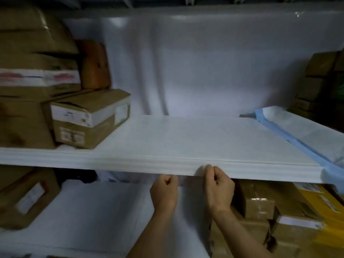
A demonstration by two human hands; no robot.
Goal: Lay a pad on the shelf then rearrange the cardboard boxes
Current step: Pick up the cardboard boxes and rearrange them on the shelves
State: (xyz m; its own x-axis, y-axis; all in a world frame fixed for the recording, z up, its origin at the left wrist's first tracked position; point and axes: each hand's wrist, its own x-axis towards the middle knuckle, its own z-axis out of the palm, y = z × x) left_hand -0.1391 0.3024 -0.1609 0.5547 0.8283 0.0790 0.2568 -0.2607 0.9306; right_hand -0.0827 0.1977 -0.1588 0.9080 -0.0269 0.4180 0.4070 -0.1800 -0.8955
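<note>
Gripping pad (186, 140) edge: right hand (217, 185), boxes (89, 118) beside.

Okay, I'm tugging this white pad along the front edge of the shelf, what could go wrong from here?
Both hands, left and right, grip the pad at its front edge, so a hard pull could tear or bunch it. The small box seems to sit on the pad's left end and may get dragged. The blue tape could peel.
</note>
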